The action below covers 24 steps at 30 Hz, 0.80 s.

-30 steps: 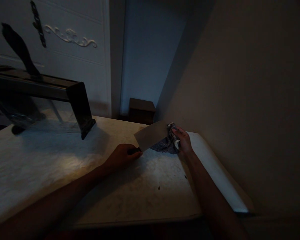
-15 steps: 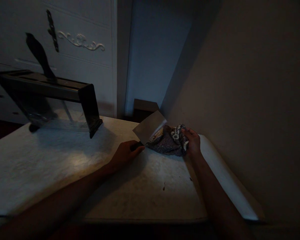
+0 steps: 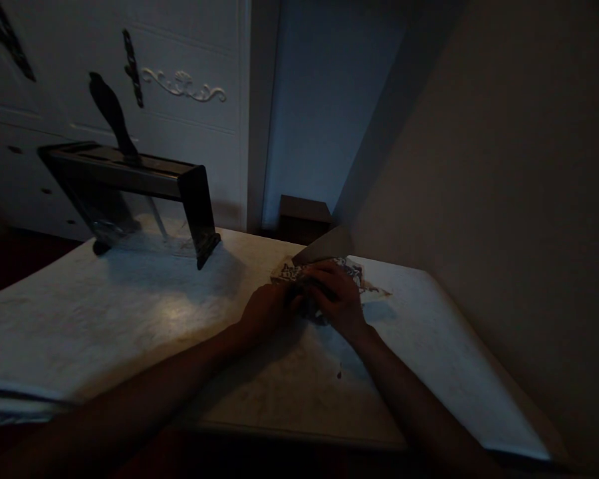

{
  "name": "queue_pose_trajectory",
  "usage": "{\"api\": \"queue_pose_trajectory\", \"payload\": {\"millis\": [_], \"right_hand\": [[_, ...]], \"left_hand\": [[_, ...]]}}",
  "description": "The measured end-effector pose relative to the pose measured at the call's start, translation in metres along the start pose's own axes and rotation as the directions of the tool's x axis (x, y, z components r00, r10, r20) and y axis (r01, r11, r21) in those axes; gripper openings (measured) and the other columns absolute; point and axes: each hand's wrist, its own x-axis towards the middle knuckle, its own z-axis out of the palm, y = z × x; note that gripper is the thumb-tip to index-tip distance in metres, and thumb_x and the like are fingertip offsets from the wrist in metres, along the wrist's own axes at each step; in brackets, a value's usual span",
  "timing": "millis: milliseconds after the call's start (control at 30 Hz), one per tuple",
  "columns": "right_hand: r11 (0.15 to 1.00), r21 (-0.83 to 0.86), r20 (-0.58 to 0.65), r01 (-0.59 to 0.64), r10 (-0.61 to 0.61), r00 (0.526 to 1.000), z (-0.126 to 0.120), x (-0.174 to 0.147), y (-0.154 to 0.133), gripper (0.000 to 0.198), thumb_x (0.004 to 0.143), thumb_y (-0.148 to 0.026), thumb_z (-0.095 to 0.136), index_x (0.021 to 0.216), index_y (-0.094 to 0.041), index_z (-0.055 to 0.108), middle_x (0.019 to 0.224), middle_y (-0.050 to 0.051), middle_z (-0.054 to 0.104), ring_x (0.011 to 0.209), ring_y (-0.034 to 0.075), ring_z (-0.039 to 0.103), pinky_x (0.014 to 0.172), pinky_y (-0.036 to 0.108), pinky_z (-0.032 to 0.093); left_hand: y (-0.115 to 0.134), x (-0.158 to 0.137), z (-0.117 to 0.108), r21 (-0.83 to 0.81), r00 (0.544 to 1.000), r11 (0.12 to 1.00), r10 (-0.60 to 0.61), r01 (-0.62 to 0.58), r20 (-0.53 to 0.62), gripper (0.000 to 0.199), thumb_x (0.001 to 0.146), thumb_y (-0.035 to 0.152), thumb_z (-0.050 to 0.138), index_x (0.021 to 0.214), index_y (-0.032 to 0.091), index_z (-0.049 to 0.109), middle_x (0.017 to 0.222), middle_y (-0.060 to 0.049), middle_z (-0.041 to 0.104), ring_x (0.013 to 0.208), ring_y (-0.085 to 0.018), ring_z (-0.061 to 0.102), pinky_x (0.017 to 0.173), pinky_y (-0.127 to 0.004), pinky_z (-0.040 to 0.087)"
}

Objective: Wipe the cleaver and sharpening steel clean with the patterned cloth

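My left hand [image 3: 265, 311] is closed round the dark handle of a cleaver [image 3: 325, 246], whose broad blade points away from me, just above the table [image 3: 144, 313]. A dark cloth with a white pattern [image 3: 352, 268] is bunched about the handle and lower blade. My right hand [image 3: 342, 298] grips this cloth, fingers curled over it beside my left hand. Part of the cloth hangs out to the right. The handle and some fingertips are hidden by the cloth and the hands.
On the table at the left stands a clear-sided knife block [image 3: 194, 179] with a black-handled knife [image 3: 110, 113] in it. White cupboard doors [image 3: 189, 133] rise behind. A wall [image 3: 479, 166] borders the right side, and a brown box [image 3: 305, 209] sits beyond the far edge.
My right hand has brought the cloth leftward from beside the blade onto the cleaver's handle and lower blade. The blade has tilted lower. The view has shifted slightly left.
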Motion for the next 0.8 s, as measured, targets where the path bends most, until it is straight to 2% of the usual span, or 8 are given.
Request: {"api": "queue_pose_trajectory", "payload": {"millis": [100,233,433,633,800], "right_hand": [[0.986,-0.134,0.007,0.102,-0.102,0.995,0.01,0.0,-0.001,0.023,0.089,-0.021,0.058,0.109,-0.026,0.068,0.101,0.006,0.066,0.097,0.021,0.061,0.085,0.038,0.051],[0.951,-0.27,0.03,0.151,-0.148,0.989,0.012,0.0,0.007,0.025,0.09,-0.019,0.055,0.111,-0.027,0.067,0.103,0.007,0.065,0.098,0.023,0.059,0.084,0.04,0.049],[0.927,-0.374,-0.116,0.013,-0.06,0.991,0.002,0.002,0.026,0.026,0.088,-0.019,0.055,0.11,-0.027,0.067,0.105,0.007,0.063,0.099,0.024,0.057,0.088,0.041,0.047],[0.892,-0.434,-0.244,-0.129,0.022,0.969,-0.014,0.0,0.049,0.024,0.088,-0.02,0.055,0.108,-0.025,0.068,0.102,0.008,0.061,0.098,0.024,0.056,0.089,0.041,0.046],[0.873,-0.437,-0.272,-0.218,0.102,0.957,-0.026,-0.004,0.063,0.028,0.086,-0.021,0.055,0.111,-0.021,0.068,0.103,0.009,0.06,0.1,0.024,0.056,0.093,0.042,0.045]], "left_hand": [[0.004,-0.002,0.002,0.112,0.998,0.992,0.059,-0.06,0.012,0.036,0.093,0.039,0.042,0.108,0.016,0.065,0.101,-0.014,0.071,0.091,-0.029,0.067,0.077,-0.036,0.046],[0.007,-0.003,0.001,0.114,0.997,0.99,0.079,-0.081,0.027,0.036,0.094,0.04,0.041,0.114,0.018,0.062,0.105,-0.012,0.071,0.092,-0.026,0.067,0.078,-0.034,0.046],[0.004,-0.004,0.002,0.129,0.997,0.989,0.074,-0.077,0.031,0.046,0.093,0.049,0.041,0.124,0.02,0.059,0.105,-0.013,0.071,0.092,-0.028,0.067,0.077,-0.035,0.046],[0.0,-0.004,0.0,0.074,0.995,0.992,0.099,-0.1,0.024,0.044,0.093,0.049,0.042,0.113,0.019,0.067,0.106,-0.013,0.071,0.094,-0.03,0.066,0.078,-0.037,0.045],[-0.003,-0.003,-0.003,-0.037,0.995,0.994,0.099,-0.099,-0.003,0.043,0.091,0.048,0.046,0.11,0.017,0.07,0.101,-0.014,0.072,0.09,-0.03,0.067,0.076,-0.037,0.045]]}}
